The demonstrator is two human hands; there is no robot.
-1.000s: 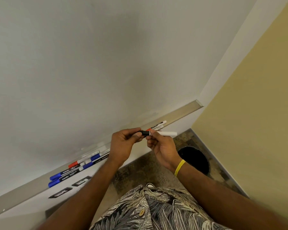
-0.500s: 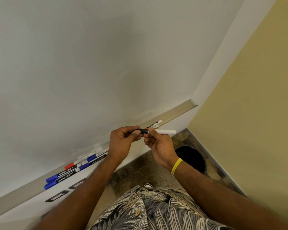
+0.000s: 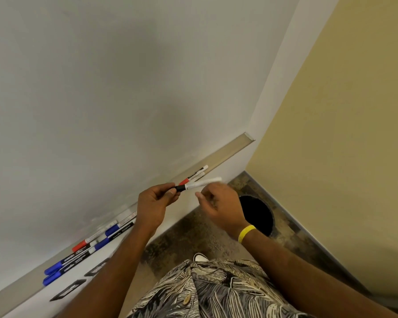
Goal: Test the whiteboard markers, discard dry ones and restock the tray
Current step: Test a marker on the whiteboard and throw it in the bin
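We find the left hand [image 3: 154, 203] pinching the black-capped end of a white-barrelled whiteboard marker [image 3: 201, 183], held just in front of the long grey metal tray [image 3: 230, 150]. The right hand [image 3: 223, 204], blurred, appears loose and empty. We judge this the uncapping step of testing; the next move calls for regripping the barrel.

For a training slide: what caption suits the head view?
Left hand grips a black-capped white marker by its cap end, right hand open beside it, near the marker tray.

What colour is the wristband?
The wristband is yellow; the head view shows it best.
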